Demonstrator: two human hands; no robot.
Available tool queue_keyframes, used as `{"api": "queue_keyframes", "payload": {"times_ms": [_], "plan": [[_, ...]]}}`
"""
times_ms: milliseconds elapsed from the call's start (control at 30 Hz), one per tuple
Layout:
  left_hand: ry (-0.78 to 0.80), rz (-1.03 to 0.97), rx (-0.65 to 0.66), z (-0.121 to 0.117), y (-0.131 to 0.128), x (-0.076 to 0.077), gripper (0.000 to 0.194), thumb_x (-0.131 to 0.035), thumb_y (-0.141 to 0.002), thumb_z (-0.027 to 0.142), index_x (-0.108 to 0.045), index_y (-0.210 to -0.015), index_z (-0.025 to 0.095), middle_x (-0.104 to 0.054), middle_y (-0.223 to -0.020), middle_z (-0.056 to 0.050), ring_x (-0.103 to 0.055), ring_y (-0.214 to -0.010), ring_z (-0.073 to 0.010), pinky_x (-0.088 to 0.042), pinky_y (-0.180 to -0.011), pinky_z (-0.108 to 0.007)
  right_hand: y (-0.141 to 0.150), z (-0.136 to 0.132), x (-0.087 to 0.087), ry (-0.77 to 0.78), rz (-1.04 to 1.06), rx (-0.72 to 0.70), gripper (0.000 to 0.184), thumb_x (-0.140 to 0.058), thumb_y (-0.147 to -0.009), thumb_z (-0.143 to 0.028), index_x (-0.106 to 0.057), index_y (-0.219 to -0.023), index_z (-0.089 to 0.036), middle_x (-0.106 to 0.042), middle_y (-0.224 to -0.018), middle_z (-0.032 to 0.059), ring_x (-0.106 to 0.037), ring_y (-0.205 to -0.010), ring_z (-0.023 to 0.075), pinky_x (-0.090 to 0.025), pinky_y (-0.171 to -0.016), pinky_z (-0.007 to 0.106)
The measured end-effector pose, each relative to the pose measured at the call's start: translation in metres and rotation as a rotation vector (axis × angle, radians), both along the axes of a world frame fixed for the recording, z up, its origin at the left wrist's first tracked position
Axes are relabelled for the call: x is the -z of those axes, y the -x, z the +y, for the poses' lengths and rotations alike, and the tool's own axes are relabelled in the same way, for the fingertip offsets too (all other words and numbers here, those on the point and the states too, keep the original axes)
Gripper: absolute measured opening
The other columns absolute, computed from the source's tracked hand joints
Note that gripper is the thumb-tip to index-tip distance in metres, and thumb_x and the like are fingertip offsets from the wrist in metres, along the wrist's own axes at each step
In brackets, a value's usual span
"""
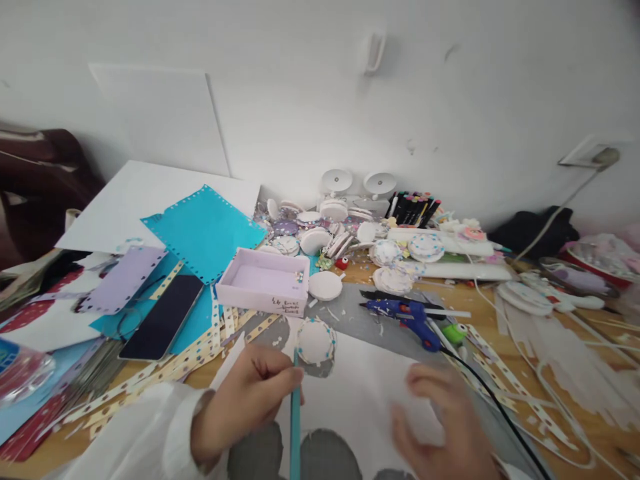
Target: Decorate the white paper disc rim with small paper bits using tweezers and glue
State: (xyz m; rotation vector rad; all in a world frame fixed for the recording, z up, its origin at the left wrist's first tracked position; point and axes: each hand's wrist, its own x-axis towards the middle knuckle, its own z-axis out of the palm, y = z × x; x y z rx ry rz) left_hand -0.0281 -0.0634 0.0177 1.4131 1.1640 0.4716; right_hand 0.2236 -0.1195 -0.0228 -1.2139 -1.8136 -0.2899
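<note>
My left hand point(253, 393) is closed, pinching a narrow teal strip point(295, 433) between thumb and fingers. The strip hangs down toward the bottom edge of the view. Just beyond my left hand lies a white disc with small blue dots around its rim point(317, 341). My right hand point(443, 417) is blurred by motion, its thumb and fingers apart with nothing seen between them. Under both hands is a white sheet with round cut-outs point(365, 387), and grey shows through the holes.
A lilac open box point(263, 300) stands beyond my left hand. A blue glue gun point(405, 313) lies at right, its black cord running toward me. Several white discs point(315, 240) are heaped by the wall. A phone point(163, 317) and blue paper point(205, 233) lie left.
</note>
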Motion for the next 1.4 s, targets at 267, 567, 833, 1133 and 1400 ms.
{"api": "queue_keyframes", "payload": {"times_ms": [267, 567, 833, 1133, 1400], "plan": [[-0.171, 0.135, 0.042, -0.014, -0.027, -0.001, 0.040, -0.048, -0.076, 0.027, -0.027, -0.044, 0.018, -0.023, -0.046, 0.005, -0.024, -0.047, -0.0074, -0.018, -0.044, -0.023, 0.066, 0.031, -0.015, -0.237, -0.398, -0.547, 0.026, -0.037, -0.080, -0.004, -0.058, -0.076, -0.018, -0.058, -0.055, 0.0009, -0.051, -0.050, 0.0149, -0.038, -0.052, 0.032], [-0.232, 0.203, -0.128, 0.022, -0.004, -0.004, 0.051, -0.039, -0.086, 0.047, -0.063, -0.056, 0.014, -0.029, -0.037, 0.006, -0.028, -0.036, -0.0078, -0.019, -0.040, -0.023, 0.048, 0.041, 0.003, -0.103, 0.016, -0.532, 0.025, -0.046, -0.078, 0.000, -0.044, -0.065, -0.022, -0.048, -0.056, -0.0017, -0.043, -0.053, 0.0133, -0.037, -0.052, 0.029], [0.020, 0.117, 0.006, 0.066, 0.011, 0.012, 0.043, -0.045, -0.083, 0.046, -0.068, -0.071, 0.011, -0.038, -0.030, 0.007, -0.027, -0.029, -0.0053, -0.023, -0.039, -0.019, 0.063, 0.043, 0.013, 0.170, 0.762, -0.420, 0.016, -0.043, -0.088, -0.006, -0.041, -0.089, -0.023, -0.039, -0.064, -0.0045, -0.040, -0.055, 0.0124, -0.035, -0.051, 0.027], [0.234, -0.013, 0.020, 0.060, 0.007, 0.026, 0.031, -0.062, -0.078, 0.042, -0.067, -0.076, 0.012, -0.036, -0.033, 0.010, -0.024, -0.030, -0.0039, -0.014, -0.033, -0.018, 0.070, 0.038, 0.017, 0.313, 0.782, -0.508, 0.017, -0.041, -0.088, -0.006, -0.043, -0.088, -0.022, -0.042, -0.065, -0.0025, -0.042, -0.056, 0.0129, -0.037, -0.049, 0.026], [0.355, -0.161, -0.111, 0.050, -0.001, 0.028, 0.024, -0.067, -0.073, 0.036, -0.066, -0.067, 0.013, -0.035, -0.031, 0.010, -0.019, -0.028, -0.0023, -0.009, -0.033, -0.020, 0.071, 0.043, 0.010, 0.300, 0.771, -0.532, 0.014, -0.044, -0.088, -0.009, -0.044, -0.087, -0.023, -0.041, -0.061, -0.0035, -0.041, -0.055, 0.0129, -0.038, -0.048, 0.026]]}}
